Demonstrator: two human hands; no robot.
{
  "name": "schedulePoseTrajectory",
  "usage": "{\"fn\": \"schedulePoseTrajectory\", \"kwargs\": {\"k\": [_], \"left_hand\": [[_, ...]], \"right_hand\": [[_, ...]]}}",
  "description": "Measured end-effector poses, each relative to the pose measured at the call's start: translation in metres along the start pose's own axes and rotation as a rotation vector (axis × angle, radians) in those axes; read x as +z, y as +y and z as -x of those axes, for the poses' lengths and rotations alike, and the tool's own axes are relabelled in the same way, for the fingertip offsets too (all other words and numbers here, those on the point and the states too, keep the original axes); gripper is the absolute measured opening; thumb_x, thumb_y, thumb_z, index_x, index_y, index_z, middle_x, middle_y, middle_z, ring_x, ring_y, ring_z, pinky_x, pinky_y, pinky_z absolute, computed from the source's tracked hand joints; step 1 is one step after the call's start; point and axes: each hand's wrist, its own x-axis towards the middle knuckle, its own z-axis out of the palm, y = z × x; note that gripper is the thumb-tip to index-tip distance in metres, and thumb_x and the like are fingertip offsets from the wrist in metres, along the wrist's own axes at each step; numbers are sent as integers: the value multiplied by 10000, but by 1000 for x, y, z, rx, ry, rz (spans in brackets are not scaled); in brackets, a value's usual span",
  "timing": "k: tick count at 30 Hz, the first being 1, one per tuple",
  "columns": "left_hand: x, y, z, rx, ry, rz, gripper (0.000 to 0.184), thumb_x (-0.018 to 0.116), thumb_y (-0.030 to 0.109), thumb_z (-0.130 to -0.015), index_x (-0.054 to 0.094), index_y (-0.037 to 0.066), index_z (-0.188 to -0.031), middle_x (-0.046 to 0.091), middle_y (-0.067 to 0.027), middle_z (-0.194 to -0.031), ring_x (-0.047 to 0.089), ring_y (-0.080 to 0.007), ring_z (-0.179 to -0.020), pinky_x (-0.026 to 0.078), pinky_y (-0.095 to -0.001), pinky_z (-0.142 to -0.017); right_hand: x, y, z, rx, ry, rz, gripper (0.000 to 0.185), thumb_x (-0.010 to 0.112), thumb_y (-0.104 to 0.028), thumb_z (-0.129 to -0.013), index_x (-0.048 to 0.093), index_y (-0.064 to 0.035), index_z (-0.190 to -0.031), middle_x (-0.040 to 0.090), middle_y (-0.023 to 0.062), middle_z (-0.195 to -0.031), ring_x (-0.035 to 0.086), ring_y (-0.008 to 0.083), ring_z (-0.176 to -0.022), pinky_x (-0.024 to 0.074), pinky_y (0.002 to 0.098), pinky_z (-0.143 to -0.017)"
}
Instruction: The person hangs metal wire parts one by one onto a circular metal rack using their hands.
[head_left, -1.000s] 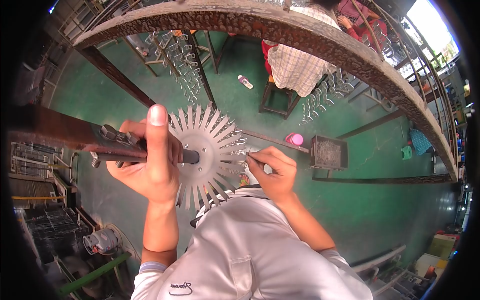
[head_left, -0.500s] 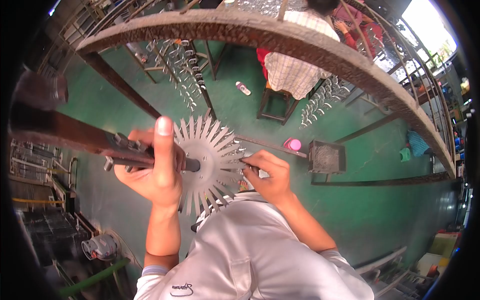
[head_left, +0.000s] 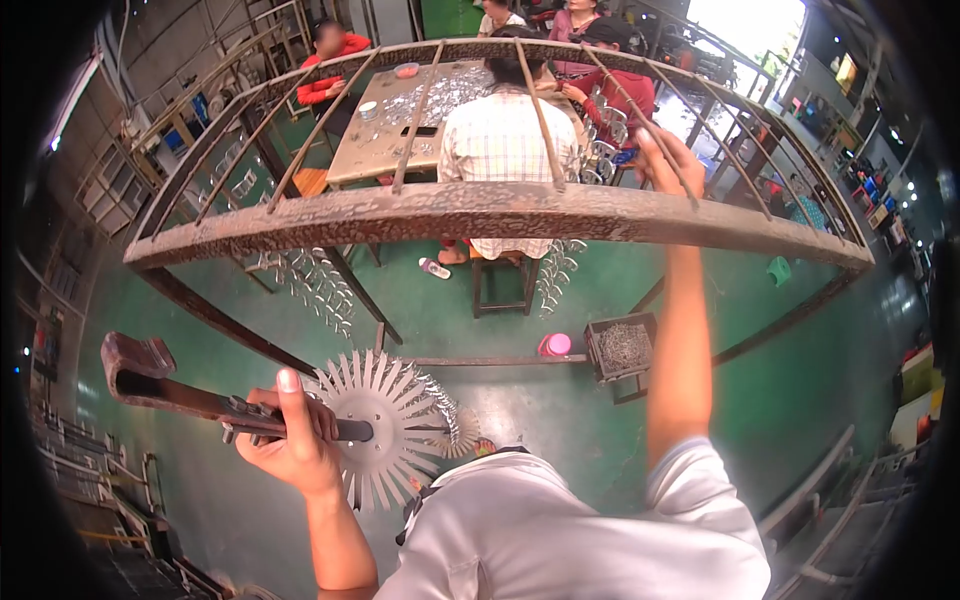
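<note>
My left hand (head_left: 295,435) is wrapped around the dark metal shaft of a hanging rack (head_left: 190,400), thumb pointing up. The rack has a hooked end at the left and a pale disc (head_left: 362,405) with many radiating flat prongs. Small shiny metal pieces (head_left: 440,405) hang along the disc's right side. A second pronged disc (head_left: 460,432) shows partly behind it. My right hand (head_left: 672,168) is stretched far forward at a thin rod of the overhead frame, its fingers curled. Shiny curved metal pieces (head_left: 598,162) hang close to its fingertips. What those fingers hold is too small to tell.
A rusty metal frame (head_left: 490,212) with thin rods spans ahead. Several people sit around a table (head_left: 370,155) strewn with metal parts. More pieces hang in strings (head_left: 325,290) below. A crate (head_left: 622,348) of small parts and a pink container (head_left: 554,345) stand beyond.
My right hand has left the disc's prongs and reached forward and up to the frame. The view has tilted up; my left hand still grips the rack, now lower in view.
</note>
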Motion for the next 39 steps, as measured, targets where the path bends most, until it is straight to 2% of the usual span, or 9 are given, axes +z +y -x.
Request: {"fn": "schedulePoseTrajectory", "kwargs": {"k": [3, 6, 10, 14, 18, 21, 25, 29, 39], "left_hand": [[0, 0, 0, 10, -6, 12, 397, 683, 156, -970, 421, 101, -677, 376, 13, -490, 311, -55, -347, 237, -236, -313], [1, -2, -1, 11, 7, 11, 410, 686, 161, -970, 411, 104, -671, 373, 16, -487, 307, -52, -348, 238, -234, -312], [1, -3, -1, 13, 15, 2, 413, 684, 158, -971, 407, 105, -669, 373, 16, -484, 305, -50, -348, 241, -233, -312], [0, -7, -3, 40, 4, -23, 410, 681, 154, -973, 410, 104, -670, 374, 16, -483, 306, -49, -346, 246, -231, -313], [3, -5, -4, 22, -3, -3, 402, 677, 150, -975, 416, 101, -674, 376, 17, -485, 318, -53, -345, 246, -234, -316], [3, -4, -2, 5, 0, -4, 396, 678, 147, -975, 418, 99, -680, 378, 17, -487, 329, -56, -346, 245, -236, -318], [6, -5, -3, 24, 11, -23, 392, 691, 156, -967, 423, 94, -687, 391, 11, -493, 339, -56, -351, 249, -239, -320], [11, -3, -6, 22, 39, -52, 359, 703, 158, -957, 460, 92, -702, 406, 21, -504, 341, -52, -363, 248, -239, -334], [21, 6, -3, -15, 9, 12, 381, 741, 81, -920, 482, 54, -642, 472, -16, -496, 391, -73, -367, 281, -245, -364]], "right_hand": [[1, -3, -27, -31, -152, -175, 252, 712, -151, -952, 729, 31, -1125, 693, 18, -827, 541, 43, -646, 432, 200, -579], [-4, -9, -36, -36, -265, -32, 233, 727, -149, -940, 745, 31, -1087, 688, 7, -790, 534, 41, -629, 435, 199, -576], [-3, -13, -32, -28, -172, -169, 220, 744, -148, -925, 758, 26, -1058, 704, 9, -809, 555, 37, -633, 421, 191, -568], [5, -26, -22, -41, -19, -46, 225, 733, -102, -929, 731, 87, -1050, 699, 93, -790, 595, 105, -609, 470, 243, -552], [0, -18, -17, -116, 65, -76, 222, 744, -156, -931, 757, 42, -1030, 700, 37, -770, 593, 63, -612, 443, 213, -539], [-10, -12, 5, -89, 36, 10, 199, 754, -129, -912, 758, 48, -1004, 697, 51, -759, 620, 89, -647, 472, 230, -580], [-6, -4, 49, -285, 117, 413, 119, 757, -21, -855, 744, 54, -947, 677, 46, -733, 626, 123, -631, 478, 261, -558], [-7, -3, 106, 41, 44, -41, 71, 704, 56, -861, 724, 68, -928, 676, 45, -748, 613, 118, -631, 488, 268, -576], [18, -10, 215, 120, -142, -15, 64, 737, 30, -883, 726, 76, -926, 655, 70, -848, 570, 71, -605, 408, 203, -499]]}}
